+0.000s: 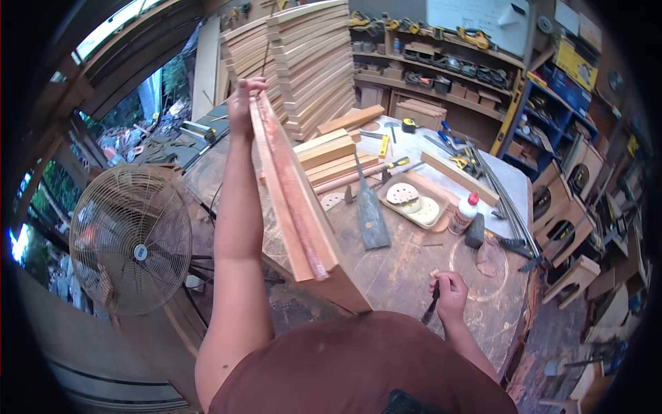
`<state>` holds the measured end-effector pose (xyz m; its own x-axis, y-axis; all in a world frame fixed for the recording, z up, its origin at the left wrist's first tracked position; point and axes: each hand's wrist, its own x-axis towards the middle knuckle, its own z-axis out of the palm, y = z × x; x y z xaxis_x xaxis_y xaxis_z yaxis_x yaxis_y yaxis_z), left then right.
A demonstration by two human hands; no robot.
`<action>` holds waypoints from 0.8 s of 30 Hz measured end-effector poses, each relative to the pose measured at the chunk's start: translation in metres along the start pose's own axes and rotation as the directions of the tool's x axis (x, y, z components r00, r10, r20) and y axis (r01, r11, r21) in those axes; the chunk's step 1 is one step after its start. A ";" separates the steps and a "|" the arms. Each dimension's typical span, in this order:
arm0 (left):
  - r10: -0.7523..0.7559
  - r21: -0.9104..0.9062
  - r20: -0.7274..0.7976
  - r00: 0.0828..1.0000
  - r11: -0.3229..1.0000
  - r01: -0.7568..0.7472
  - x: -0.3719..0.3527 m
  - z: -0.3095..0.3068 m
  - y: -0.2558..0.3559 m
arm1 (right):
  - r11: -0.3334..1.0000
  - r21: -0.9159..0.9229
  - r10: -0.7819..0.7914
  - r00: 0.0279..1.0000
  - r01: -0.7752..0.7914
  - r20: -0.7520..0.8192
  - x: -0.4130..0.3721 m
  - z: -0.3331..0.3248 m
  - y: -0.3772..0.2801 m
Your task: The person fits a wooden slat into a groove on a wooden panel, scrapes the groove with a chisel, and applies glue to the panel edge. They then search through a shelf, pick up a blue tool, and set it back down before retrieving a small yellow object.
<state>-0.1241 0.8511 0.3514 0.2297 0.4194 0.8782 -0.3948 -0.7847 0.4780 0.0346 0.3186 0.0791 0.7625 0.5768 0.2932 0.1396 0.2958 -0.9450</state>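
Observation:
My left hand (pixel 247 103) reaches out along a long wooden board (pixel 293 186) and is closed around its far end. The board stands on edge, its near end close to my body, with a reddish, glossy-looking strip along its top edge. My right hand (pixel 452 293), low over the workbench (pixel 407 265), is closed on a slim dark tool (pixel 432 303); its kind I cannot make out. Close to that hand are a rubber-like black block (pixel 474 234), a white glue bottle (pixel 460 214) with a red cap, and a nail (pixel 433 245).
A tray with sanding discs (pixel 414 200), a flat grey blade-like tool (pixel 372 221), wood pieces (pixel 327 155) and a tape measure (pixel 409 125) lie on the bench. Tall stacked boards (pixel 310 69) stand behind. A fan (pixel 131 241) is at left, and shelves (pixel 441 83) line the back.

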 end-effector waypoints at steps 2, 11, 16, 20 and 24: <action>-0.281 -0.237 -0.073 0.957 0.937 0.257 0.000 0.008 -0.018 | 1.000 0.005 0.006 1.000 -0.006 -0.030 -0.003 -0.006 0.014; -0.669 -0.575 0.039 0.742 0.592 0.565 -0.013 0.023 -0.048 | 0.927 -0.175 0.345 0.937 -0.331 0.057 -0.041 -0.029 0.039; -0.560 -0.259 -0.129 0.819 0.816 0.517 0.000 0.026 0.023 | 0.835 -0.281 0.492 0.871 -0.473 -0.002 -0.059 -0.053 0.070; -0.521 -0.221 -0.161 0.838 0.847 0.483 0.002 0.024 0.052 | 0.574 -0.754 0.371 0.922 -0.318 -0.106 -0.025 -0.059 0.035; -0.516 -0.234 -0.216 0.829 0.852 0.469 -0.005 0.014 0.068 | 0.393 -0.868 0.522 0.851 -0.303 -0.061 0.002 -0.078 0.053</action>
<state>-0.1398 0.7892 0.3791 0.2017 0.8510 0.4849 -0.4369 -0.3649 0.8222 0.0924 0.2762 0.0188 0.7598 0.5989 -0.2528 0.3724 -0.7198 -0.5859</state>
